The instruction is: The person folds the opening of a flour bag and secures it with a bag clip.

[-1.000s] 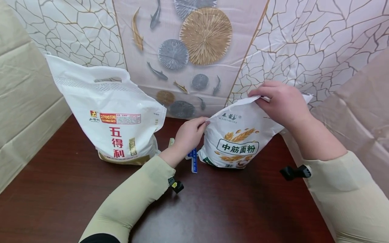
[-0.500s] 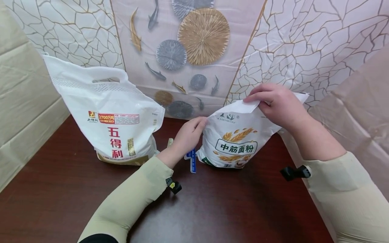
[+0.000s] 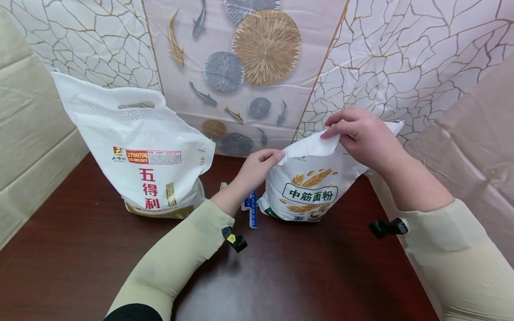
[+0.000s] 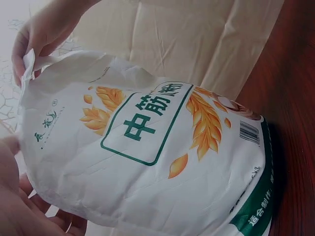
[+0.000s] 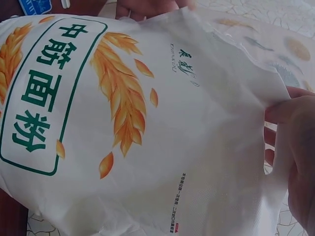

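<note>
A white flour bag (image 3: 308, 194) with wheat ears and green-framed lettering stands upright on the dark table (image 3: 249, 276), right of centre. My left hand (image 3: 254, 168) pinches its upper left corner between thumb and fingers. Farther right, my right hand (image 3: 359, 136) grips the top edge, thumb on the near side. Between my hands, the top edge folds forward as a white flap over part of the small brand name in the head view. The left wrist view shows the front of the flour bag (image 4: 162, 132) and both hands at its top; the right wrist view shows my right hand (image 5: 298, 142) there.
A larger white bag (image 3: 168, 133) with red lettering and a cut-out handle stands on the left. Between the bags lies a flat blue strip (image 3: 253, 211), partly behind my left forearm, with a pale piece (image 3: 223, 185) beside it. Patterned cloth (image 3: 265, 44) hangs behind.
The flour bag's top edge has folded forward and now covers part of the brand name. My left hand has shifted slightly right along the corner; my right hand keeps its grip, slightly left.
</note>
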`<state>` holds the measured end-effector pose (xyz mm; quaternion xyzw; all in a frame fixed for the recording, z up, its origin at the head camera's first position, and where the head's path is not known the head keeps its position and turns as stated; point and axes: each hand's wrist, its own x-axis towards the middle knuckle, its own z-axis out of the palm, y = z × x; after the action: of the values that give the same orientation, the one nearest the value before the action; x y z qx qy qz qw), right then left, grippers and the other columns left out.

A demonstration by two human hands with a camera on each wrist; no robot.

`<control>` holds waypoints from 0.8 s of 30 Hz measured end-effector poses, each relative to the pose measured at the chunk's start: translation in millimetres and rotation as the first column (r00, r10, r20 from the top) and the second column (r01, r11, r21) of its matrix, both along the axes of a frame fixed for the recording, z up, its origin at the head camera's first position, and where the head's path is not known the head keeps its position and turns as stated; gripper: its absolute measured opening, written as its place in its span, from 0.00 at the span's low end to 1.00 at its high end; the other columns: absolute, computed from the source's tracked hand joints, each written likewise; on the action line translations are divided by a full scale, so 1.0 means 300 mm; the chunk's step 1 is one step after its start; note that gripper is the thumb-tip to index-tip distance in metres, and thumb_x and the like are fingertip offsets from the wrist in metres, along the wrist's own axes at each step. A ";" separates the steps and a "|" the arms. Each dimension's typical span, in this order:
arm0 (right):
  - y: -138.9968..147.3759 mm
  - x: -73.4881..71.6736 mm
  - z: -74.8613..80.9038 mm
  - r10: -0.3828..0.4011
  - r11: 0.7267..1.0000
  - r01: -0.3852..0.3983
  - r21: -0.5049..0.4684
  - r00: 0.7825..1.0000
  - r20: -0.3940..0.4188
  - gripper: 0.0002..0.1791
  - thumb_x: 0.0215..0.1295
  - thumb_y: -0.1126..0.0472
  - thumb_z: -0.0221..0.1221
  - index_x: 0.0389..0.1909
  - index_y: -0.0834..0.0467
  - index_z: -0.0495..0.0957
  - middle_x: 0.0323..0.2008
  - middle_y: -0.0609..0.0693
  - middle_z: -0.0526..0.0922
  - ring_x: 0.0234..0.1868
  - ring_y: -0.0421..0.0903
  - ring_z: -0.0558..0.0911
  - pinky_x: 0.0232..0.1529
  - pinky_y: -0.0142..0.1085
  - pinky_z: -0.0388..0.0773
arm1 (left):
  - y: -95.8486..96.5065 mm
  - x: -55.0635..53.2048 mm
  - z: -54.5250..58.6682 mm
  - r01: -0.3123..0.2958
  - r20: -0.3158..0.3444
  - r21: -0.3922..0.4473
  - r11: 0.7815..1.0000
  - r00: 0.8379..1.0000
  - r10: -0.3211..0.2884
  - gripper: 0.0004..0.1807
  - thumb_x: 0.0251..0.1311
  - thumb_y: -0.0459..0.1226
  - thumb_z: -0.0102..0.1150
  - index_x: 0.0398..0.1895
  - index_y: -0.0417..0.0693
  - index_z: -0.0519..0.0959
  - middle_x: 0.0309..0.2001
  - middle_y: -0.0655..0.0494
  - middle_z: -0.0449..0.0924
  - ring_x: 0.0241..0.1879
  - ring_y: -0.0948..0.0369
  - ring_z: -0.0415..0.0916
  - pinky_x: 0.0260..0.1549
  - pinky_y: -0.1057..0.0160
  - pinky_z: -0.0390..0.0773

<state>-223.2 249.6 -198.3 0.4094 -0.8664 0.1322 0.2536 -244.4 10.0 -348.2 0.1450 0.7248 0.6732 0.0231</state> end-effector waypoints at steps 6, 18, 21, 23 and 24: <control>0.005 0.004 -0.002 0.019 0.999 -0.017 0.037 0.999 -0.032 0.20 0.54 0.82 0.52 0.32 0.58 0.87 0.45 0.56 0.83 0.51 0.56 0.78 0.51 0.46 0.72 | 0.019 -0.003 0.000 -0.027 -0.030 -0.001 1.000 0.999 0.027 0.21 0.68 0.52 0.58 0.55 0.50 0.82 0.52 0.55 0.82 0.48 0.59 0.80 0.47 0.57 0.79; -0.044 0.066 0.065 -0.299 0.946 0.319 -0.053 0.926 0.230 0.14 0.71 0.55 0.53 0.47 0.57 0.82 0.49 0.53 0.82 0.54 0.52 0.75 0.53 0.48 0.70 | 0.032 -0.001 0.007 -0.049 -0.033 0.045 0.998 0.998 0.051 0.17 0.67 0.47 0.60 0.53 0.49 0.83 0.46 0.55 0.83 0.45 0.59 0.80 0.44 0.60 0.80; -0.056 0.058 0.082 -0.403 0.915 0.383 0.129 0.892 0.204 0.24 0.68 0.40 0.56 0.53 0.53 0.81 0.53 0.55 0.80 0.56 0.56 0.74 0.55 0.56 0.70 | 0.032 0.002 0.009 -0.058 -0.037 0.037 0.998 0.998 0.059 0.16 0.68 0.47 0.60 0.53 0.50 0.83 0.46 0.56 0.83 0.45 0.59 0.80 0.44 0.60 0.80; -0.057 0.049 0.091 -0.450 0.884 0.401 0.241 0.871 0.198 0.30 0.64 0.35 0.58 0.57 0.51 0.79 0.57 0.55 0.78 0.58 0.58 0.74 0.55 0.58 0.70 | 0.032 0.005 0.011 -0.062 -0.038 0.033 0.997 0.997 0.064 0.16 0.68 0.46 0.60 0.53 0.50 0.83 0.46 0.56 0.83 0.45 0.59 0.80 0.44 0.60 0.80; -0.056 0.045 0.095 -0.468 0.868 0.405 0.286 0.860 0.202 0.32 0.62 0.33 0.59 0.59 0.50 0.78 0.58 0.55 0.77 0.58 0.58 0.74 0.55 0.59 0.70 | 0.031 0.006 0.012 -0.063 -0.039 0.032 0.998 0.997 0.064 0.16 0.68 0.46 0.60 0.53 0.50 0.83 0.46 0.56 0.83 0.45 0.59 0.80 0.44 0.60 0.80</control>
<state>-209.7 232.9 -169.7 0.2066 -0.9721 0.0214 0.1093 -242.5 19.4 -344.7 0.1356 0.7190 0.6815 -0.0150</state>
